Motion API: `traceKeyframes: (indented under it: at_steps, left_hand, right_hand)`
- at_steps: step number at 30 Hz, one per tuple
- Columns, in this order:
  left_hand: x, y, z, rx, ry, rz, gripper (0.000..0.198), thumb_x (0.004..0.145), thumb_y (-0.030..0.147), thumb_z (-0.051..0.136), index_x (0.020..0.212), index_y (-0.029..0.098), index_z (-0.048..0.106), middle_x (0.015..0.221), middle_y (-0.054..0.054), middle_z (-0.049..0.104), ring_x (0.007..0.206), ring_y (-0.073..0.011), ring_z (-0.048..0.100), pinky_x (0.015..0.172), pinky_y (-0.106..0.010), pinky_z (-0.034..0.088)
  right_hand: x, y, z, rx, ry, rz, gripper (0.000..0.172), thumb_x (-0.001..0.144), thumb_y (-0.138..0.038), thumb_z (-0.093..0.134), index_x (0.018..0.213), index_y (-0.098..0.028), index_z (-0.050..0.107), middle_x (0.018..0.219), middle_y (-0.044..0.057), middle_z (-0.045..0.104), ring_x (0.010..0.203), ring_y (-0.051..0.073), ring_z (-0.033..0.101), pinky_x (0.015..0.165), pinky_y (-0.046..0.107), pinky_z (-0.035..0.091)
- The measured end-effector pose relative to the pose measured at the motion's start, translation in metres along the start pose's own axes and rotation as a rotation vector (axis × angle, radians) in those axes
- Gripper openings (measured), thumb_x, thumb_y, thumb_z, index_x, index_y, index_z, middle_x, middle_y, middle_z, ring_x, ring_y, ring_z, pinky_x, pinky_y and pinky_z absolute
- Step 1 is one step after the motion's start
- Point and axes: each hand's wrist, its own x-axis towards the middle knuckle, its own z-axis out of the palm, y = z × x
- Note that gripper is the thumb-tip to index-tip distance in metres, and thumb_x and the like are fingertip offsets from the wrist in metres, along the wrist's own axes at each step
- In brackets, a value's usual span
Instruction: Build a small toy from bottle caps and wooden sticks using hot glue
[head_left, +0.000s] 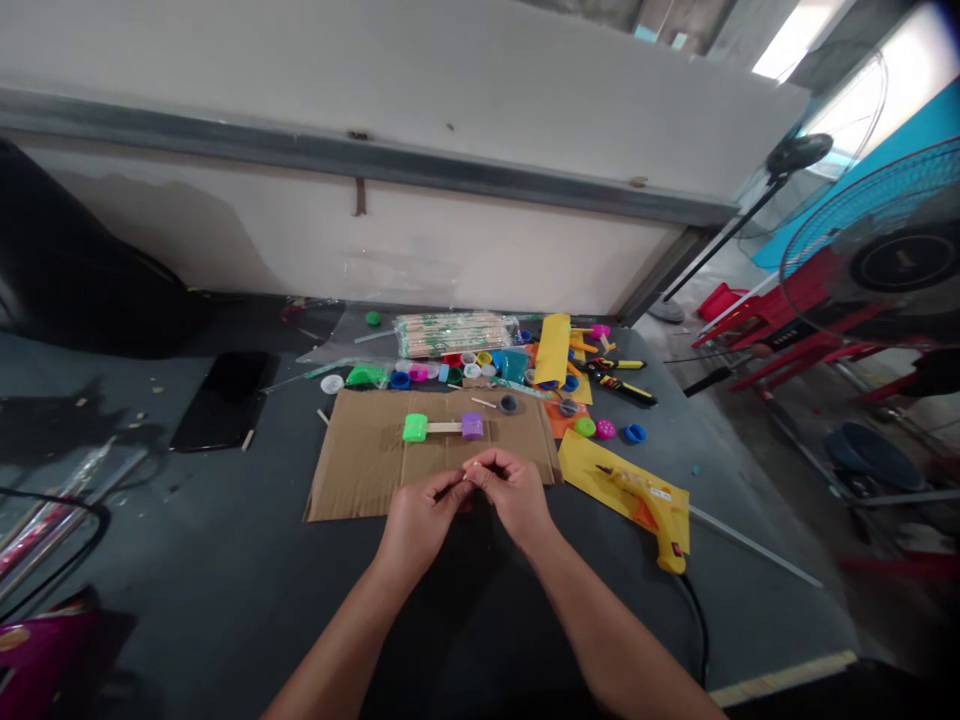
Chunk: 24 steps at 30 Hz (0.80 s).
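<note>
The dark grey tabletop [247, 580] here carries a flat brown cardboard sheet [360, 460], with a black rectangular smartphone [225, 400] to its left, a flat yellow sheet [585, 463] to its right and a round blue plastic cap [635, 433] just behind that.

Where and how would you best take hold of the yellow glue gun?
Judging by its pose, the glue gun is probably best gripped by its handle, the right hand coming from the near right: it lies flat, handle toward the camera, nozzle away to the left.
</note>
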Motion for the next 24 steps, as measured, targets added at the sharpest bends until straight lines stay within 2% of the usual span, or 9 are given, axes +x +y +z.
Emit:
traceKeyframes:
  at_steps: [4,8,15,24]
  left_hand:
    - [0.0002,0.0014,-0.0006,0.008,0.020,0.028,0.027,0.087,0.037,0.052,0.081,0.020,0.072,0.069,-0.001,0.073,0.066,-0.0182,0.068,0.061,-0.025,0.050]
    - [-0.0006,0.0032,-0.0007,0.076,0.025,0.057,0.028,0.089,0.033,0.048,0.077,0.019,0.069,0.067,-0.001,0.070,0.062,-0.0162,0.065,0.058,-0.023,0.047]
    - [-0.0032,-0.0014,0.0036,0.291,0.039,0.242,0.032,0.095,0.027,0.040,0.071,0.018,0.059,0.066,-0.002,0.061,0.061,-0.0140,0.057,0.060,-0.023,0.041]
    - [-0.0036,-0.0060,0.0050,0.248,0.014,0.212,0.031,0.094,0.028,0.041,0.073,0.019,0.061,0.067,-0.002,0.063,0.063,-0.0146,0.060,0.060,-0.024,0.042]
  right_hand:
    - [-0.0002,-0.0007,-0.0005,-0.025,-0.013,-0.022,0.014,0.073,-0.032,0.068,0.079,-0.019,0.071,0.066,0.000,0.067,0.057,0.013,0.055,0.055,0.025,0.044]
    - [0.0002,-0.0018,0.0008,-0.023,-0.006,-0.002,0.015,0.073,-0.033,0.069,0.079,-0.019,0.071,0.063,-0.001,0.065,0.055,0.012,0.055,0.056,0.025,0.045]
    - [0.0001,-0.0032,0.0019,-0.009,0.037,-0.004,0.014,0.070,-0.033,0.072,0.069,-0.019,0.068,0.064,0.000,0.066,0.059,0.014,0.059,0.060,0.026,0.047]
    - [-0.0013,-0.0051,0.0024,-0.033,0.021,-0.016,0.012,0.070,-0.033,0.070,0.067,-0.022,0.065,0.060,-0.001,0.066,0.057,0.015,0.060,0.056,0.026,0.048]
